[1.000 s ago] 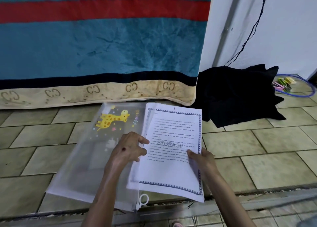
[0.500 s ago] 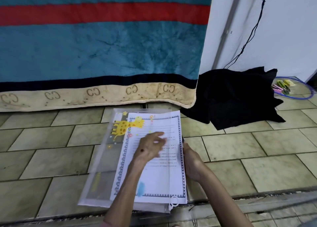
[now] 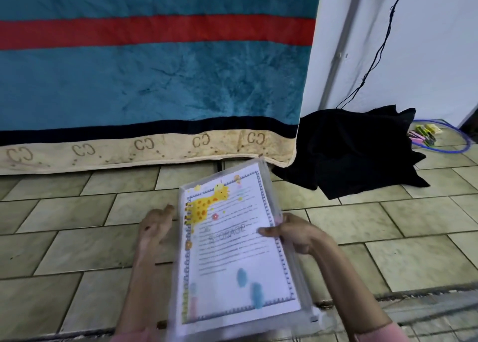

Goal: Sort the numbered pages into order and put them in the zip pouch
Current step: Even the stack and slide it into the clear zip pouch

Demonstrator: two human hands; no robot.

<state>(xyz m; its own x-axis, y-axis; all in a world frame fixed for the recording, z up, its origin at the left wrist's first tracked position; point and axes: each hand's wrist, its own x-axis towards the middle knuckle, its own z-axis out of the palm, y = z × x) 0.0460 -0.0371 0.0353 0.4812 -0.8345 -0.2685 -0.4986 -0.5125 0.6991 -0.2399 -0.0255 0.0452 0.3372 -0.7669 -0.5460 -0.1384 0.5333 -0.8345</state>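
Now the zip pouch, with the numbered pages showing inside through its clear face, is held tilted above the tiled floor, in front of the blue blanket. The right hand pinches the pouch's right edge, thumb on the face; the left hand sits just left of the pouch, fingers loosely bent, holding nothing. Judgement: settle the sheets square against the closed side, steady the pouch with the left hand, then run the zip along the right edge without snagging paper.

A floor of pale greenish rectangular tiles carries everything. Beyond the right hand, a crumpled black cloth lies on it; farther right sit a thin blue hoop and small coloured clips.
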